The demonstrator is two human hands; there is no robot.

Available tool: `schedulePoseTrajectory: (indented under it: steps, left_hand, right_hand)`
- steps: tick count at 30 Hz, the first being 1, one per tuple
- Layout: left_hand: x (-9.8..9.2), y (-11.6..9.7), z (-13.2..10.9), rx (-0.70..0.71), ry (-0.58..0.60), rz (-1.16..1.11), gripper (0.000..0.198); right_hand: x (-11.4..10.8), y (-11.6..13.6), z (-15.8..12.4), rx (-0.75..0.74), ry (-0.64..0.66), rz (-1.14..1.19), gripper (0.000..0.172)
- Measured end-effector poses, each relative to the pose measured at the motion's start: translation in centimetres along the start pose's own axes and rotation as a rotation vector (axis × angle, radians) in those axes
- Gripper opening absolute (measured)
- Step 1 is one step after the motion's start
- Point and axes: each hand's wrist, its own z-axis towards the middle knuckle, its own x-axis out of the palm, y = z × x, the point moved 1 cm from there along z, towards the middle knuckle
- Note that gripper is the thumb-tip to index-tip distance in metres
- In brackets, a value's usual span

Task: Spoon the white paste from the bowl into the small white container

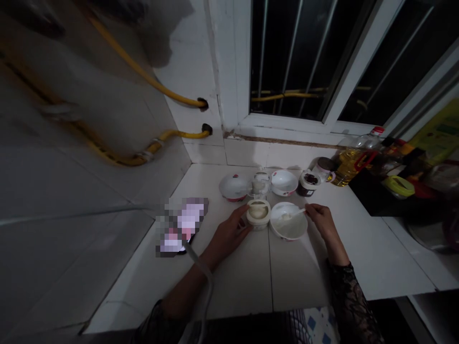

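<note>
My left hand [231,232] is curved against the left side of a small pale jar [258,215], whose top is open and shows whitish contents. Just right of the jar stands a white bowl [289,230] with pale contents. A white spoon [297,213] is pinched in my right hand [320,220], its tip low inside that bowl. Behind them are a second white bowl [233,187], a clear glass container [260,183] and a third white bowl [284,182].
A blurred-out phone [184,227] lies at the left with a pale cable [204,272] crossing before it. Dark-filled jar [308,183], lidded jar [323,168] and oil bottle [353,160] stand back right, beside a black tray [369,196] of condiments. Yellow pipes [143,76] run along the wall.
</note>
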Motion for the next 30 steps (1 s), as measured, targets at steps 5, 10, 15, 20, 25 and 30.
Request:
schedulePoseTrajectory:
  steps: [5, 10, 15, 20, 25, 30]
  left_hand:
    - [0.1, 0.0, 0.0, -0.016, 0.020, 0.006, 0.053]
    - [0.2, 0.1, 0.0, 0.011, 0.001, -0.003, 0.053]
    - [0.2, 0.1, 0.0, 0.018, -0.005, -0.005, 0.052]
    - [0.2, 0.2, 0.0, 0.015, -0.003, 0.001, 0.053]
    - [0.2, 0.2, -0.1, 0.000, 0.004, 0.023, 0.052]
    - [0.2, 0.2, 0.0, 0.005, 0.005, 0.026, 0.052]
  right_hand:
    - [1.1, 2.1, 0.1, -0.092, -0.050, 0.018, 0.048]
    - [3.6, 4.9, -1.5, -0.478, -0.198, -0.135, 0.042]
    - [5.7, 6.1, -3.9, -1.070, -0.260, -0.443, 0.027]
    - [4.7, 6.2, -4.2, -1.169, -0.371, -0.461, 0.019]
    - [1.9, 3.9, -2.0, -0.908, -0.402, -0.482, 0.027]
    - [1.1, 1.3, -0.6, -0.759, -0.241, -0.793, 0.036]
